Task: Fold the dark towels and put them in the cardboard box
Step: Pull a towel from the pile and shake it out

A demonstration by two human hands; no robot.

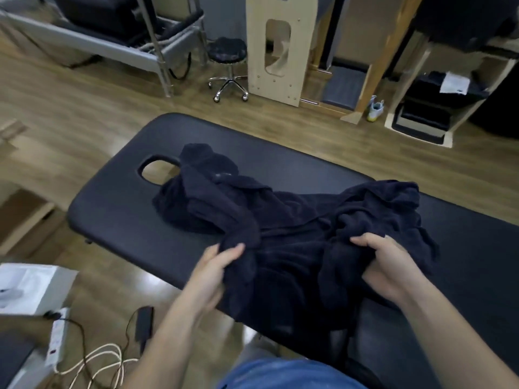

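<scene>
A black padded tabletop (pixel 118 209) with an oval hole (pixel 157 172) near one end stands on a wood floor (pixel 70 113). Beyond it are a black stool (pixel 228 50) on a chrome wheeled base, a pale wooden panel (pixel 278 66) and a metal frame (pixel 112 49). Lower left: a white power strip (pixel 57 342), a black adapter (pixel 143 322) and pale cables (pixel 101 360)

Soft, dimmish indoor light falls from above and casts no hard shadows. Pale glare lies on the floor (pixel 84 113), brightest just beside the near edge of the counter (pixel 112 209), which carries a dull sheen. The towels (pixel 280 220) sink to near black, and their folds are scarcely readable. Motion blur smears the left hand (pixel 216 270), while the right hand (pixel 384 265) is sharper. Wide-angle distortion bends and tilts the furniture at the edges, and the corners are soft.
</scene>
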